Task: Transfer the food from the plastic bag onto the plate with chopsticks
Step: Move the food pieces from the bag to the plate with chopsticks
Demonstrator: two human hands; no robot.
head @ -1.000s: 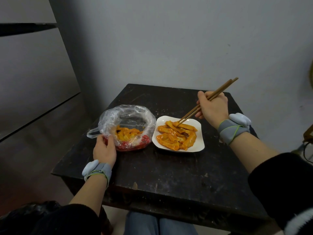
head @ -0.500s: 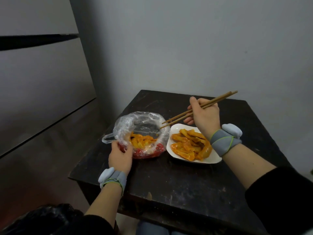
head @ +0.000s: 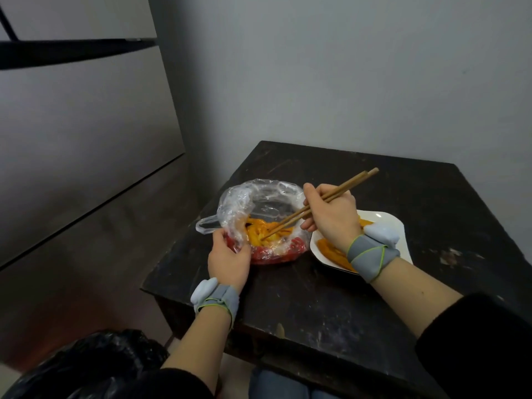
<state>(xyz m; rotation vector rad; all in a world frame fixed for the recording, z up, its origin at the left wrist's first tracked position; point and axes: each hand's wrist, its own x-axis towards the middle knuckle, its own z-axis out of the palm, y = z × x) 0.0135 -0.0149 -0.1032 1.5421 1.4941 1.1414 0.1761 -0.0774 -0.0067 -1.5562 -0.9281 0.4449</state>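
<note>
— Food (head: pixel 259 234) lies which way from the right hand (head: pixel 331 214)?
— Lower left of it, inside the plastic bag (head: pixel 239 203). That hand grips the chopsticks (head: pixel 290 226), which slant from upper right down to tips among the orange strips. Whether they pinch one is unclear.
— The left hand (head: pixel 229 262)?
— Curled on the bag's near rim.
— Room?
— The plate (head: pixel 394 226) sits just right of the bag, under the right wrist. The table (head: pixel 316 298) edge runs close on the bag's left.

black sleeves (head: pixel 475 349), grey wrist straps (head: pixel 371 256)
</note>
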